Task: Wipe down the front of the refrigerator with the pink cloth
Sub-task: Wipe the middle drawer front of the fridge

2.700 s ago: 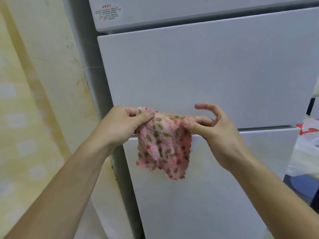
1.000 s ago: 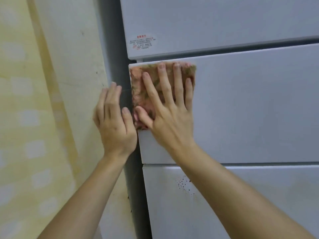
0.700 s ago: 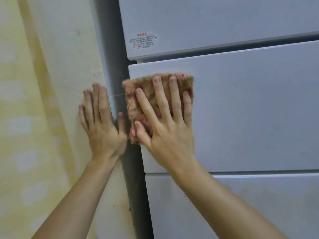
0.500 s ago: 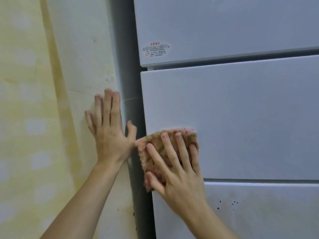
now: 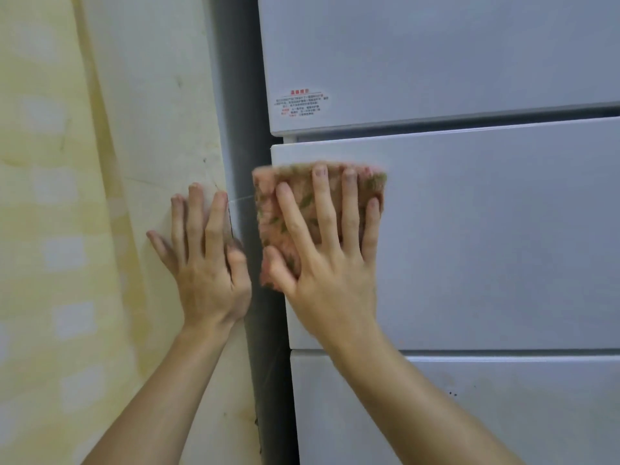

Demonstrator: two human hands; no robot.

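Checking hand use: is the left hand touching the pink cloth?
No, the left hand lies flat on the wall, apart from the pink cloth.

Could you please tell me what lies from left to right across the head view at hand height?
Yellowish wall → left hand → grey refrigerator side → pink cloth under the right hand → middle door front.

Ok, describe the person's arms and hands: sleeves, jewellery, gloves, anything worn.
Both forearms are bare up to the frame edge, with no sleeves visible. The left hand and right hand wear no gloves, rings, watch or bracelet. The fingers have short, unpainted nails.
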